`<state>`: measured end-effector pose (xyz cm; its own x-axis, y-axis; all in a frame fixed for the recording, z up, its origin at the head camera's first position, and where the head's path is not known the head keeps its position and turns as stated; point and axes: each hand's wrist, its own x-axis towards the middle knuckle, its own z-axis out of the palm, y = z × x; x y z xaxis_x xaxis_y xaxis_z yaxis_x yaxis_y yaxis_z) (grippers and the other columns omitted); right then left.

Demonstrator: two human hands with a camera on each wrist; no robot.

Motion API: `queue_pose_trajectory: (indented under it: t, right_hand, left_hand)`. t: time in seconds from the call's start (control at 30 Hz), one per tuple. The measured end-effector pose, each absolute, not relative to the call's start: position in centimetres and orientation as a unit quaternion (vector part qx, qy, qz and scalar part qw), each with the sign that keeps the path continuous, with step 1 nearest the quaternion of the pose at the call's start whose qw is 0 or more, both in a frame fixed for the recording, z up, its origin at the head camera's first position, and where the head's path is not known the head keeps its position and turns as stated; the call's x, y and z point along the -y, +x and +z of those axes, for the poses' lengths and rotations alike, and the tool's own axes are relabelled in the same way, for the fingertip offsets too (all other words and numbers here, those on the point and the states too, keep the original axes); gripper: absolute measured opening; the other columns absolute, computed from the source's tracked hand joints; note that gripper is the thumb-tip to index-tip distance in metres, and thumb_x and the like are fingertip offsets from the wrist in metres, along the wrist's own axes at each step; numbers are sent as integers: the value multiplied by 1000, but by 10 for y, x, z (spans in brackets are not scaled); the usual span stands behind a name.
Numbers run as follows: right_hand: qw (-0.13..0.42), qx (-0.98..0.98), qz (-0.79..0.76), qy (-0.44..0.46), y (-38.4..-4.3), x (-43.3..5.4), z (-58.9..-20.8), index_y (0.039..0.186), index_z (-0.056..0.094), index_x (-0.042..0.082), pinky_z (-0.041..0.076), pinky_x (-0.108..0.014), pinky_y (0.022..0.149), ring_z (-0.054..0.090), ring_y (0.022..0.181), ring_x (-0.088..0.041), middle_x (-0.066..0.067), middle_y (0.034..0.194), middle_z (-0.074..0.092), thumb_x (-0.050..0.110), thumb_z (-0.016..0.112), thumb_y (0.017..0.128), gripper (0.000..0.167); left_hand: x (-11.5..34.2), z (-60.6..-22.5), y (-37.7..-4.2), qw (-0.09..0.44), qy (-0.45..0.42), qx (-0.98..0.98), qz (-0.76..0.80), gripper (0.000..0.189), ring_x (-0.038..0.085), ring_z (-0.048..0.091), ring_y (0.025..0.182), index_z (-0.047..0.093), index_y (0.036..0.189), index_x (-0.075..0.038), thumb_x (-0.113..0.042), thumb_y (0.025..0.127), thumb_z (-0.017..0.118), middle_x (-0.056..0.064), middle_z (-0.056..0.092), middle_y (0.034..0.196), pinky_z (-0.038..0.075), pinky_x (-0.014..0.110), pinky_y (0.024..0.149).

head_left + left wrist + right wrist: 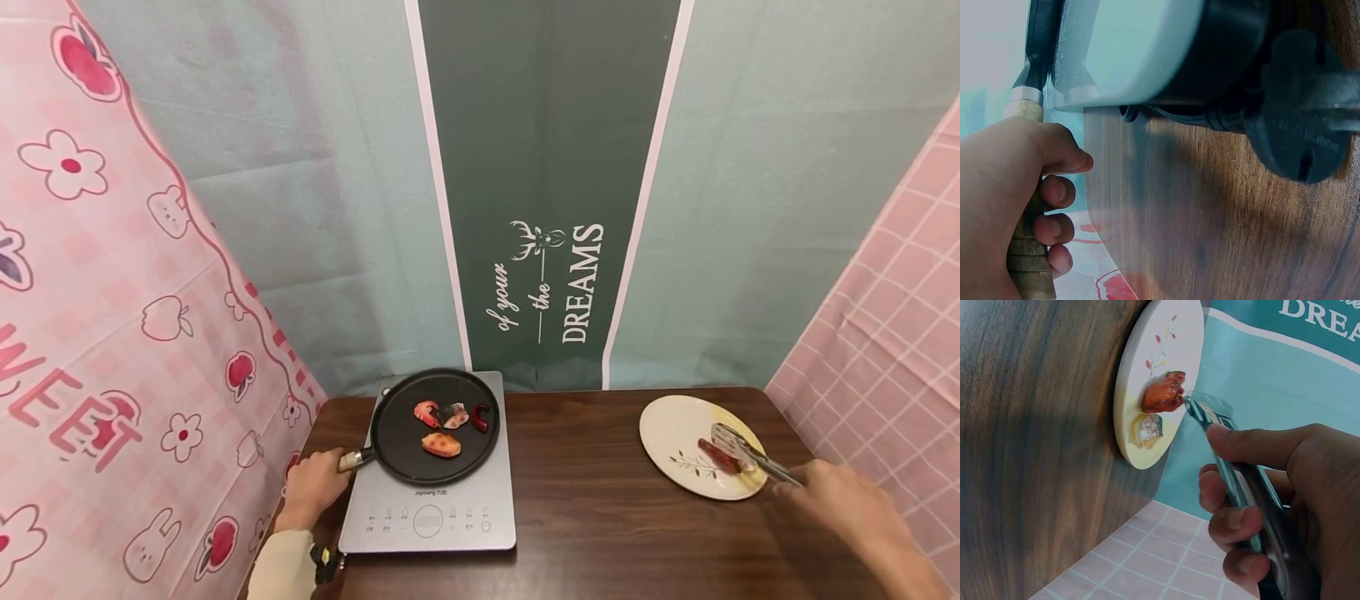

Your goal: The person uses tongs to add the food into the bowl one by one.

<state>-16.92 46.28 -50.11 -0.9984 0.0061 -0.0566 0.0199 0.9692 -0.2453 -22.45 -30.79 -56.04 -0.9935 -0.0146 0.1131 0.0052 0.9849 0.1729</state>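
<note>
My left hand (pixel 317 482) grips the wooden handle (pixel 1029 250) of a round black frying pan (pixel 405 462), its fingers curled round it. In the pan lie a shrimp (pixel 426 414), a piece of fish with dark skin (pixel 454 416), a dark red curved piece (pixel 480 418) and an orange-brown piece (pixel 441 445). My right hand (pixel 832 492) holds metal tongs (pixel 776 472) over an oval plate (pixel 660 433). In the right wrist view the tong tips are right at a reddish-brown piece of meat (pixel 1163 394). Beside it on the plate lies another fish piece (pixel 1149 431).
Under the pan is a silver induction cooker (pixel 405 537) with a touch panel at its front. Cooker and plate stand apart on a dark wooden table (pixel 577 483). A green curtain (pixel 555 125) hangs behind, with pink patterned cloths at both sides.
</note>
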Motion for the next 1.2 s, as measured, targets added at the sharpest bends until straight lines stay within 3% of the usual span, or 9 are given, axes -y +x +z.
queue_pose_trajectory:
  t: [0.13, 0.57, 0.87, 1.2]
  right_hand:
    - [27, -993, -118, 2, -168, -462, -498, 89, 76, 20, 47, -61, 59, 67, 72, -35, -14, 84, 71, 38, 74, 94, 19]
    - [58, -992, -116, 11, -164, -466, -500, 86, 73, 13, 46, -57, 58, 52, 67, -24, -7, 75, 61, 49, 78, 90, 37]
    - [66, -991, -113, 9, -157, -465, -498, 81, 71, 16, 41, -48, 54, 50, 64, -22, -3, 71, 58, 49, 79, 89, 35]
    - [82, -990, -115, 21, -154, -466, -504, 79, 67, 14, 43, -52, 55, 53, 65, -22, -5, 75, 63, 50, 79, 87, 38]
  left_hand:
    - [307, -561, -225, 57, 3, 995, -87, 14, 38, 67, 65, 71, 92, -7, -19, 88, 76, 14, 72, 78, 49, 54, 58]
    - [307, -559, -224, 56, 0, 994, -89, 13, 37, 66, 64, 70, 91, -6, -18, 88, 76, 14, 71, 77, 49, 54, 59]
    - [308, -558, -223, 65, -4, 994, -87, 13, 40, 68, 65, 70, 89, -8, -18, 87, 76, 15, 73, 79, 49, 55, 58]
    - [307, -558, -223, 59, -4, 994, -88, 14, 39, 69, 66, 71, 94, -6, -18, 88, 76, 15, 73, 80, 50, 55, 59]
